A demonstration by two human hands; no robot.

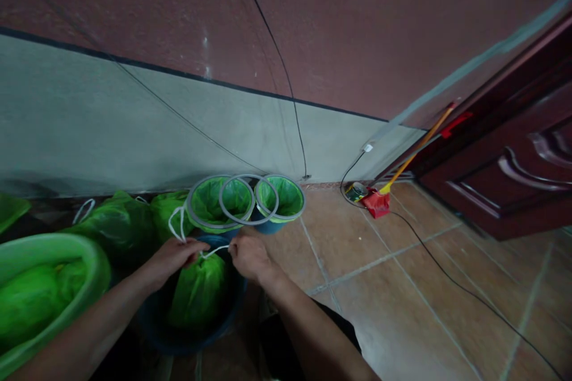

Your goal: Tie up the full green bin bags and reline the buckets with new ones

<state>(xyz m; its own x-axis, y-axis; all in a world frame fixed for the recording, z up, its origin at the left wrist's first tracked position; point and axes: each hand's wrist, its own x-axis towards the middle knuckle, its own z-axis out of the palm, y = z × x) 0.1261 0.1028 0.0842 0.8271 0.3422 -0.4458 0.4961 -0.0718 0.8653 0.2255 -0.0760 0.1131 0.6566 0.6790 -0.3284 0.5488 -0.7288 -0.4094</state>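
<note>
Our forearms run bare down to left hand (172, 259) and right hand (250, 257); a black garment (342, 324) covers our legs below.

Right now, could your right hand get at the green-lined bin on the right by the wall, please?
Probably yes: the bin stands just beyond the right hand with nothing between, but that hand is pinching the white drawstring, so it isn't free.

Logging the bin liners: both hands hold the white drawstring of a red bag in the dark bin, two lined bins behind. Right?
Not red: the head view shows the left hand and right hand holding the white drawstring of a green bag in the dark bin, two lined bins behind.
</note>
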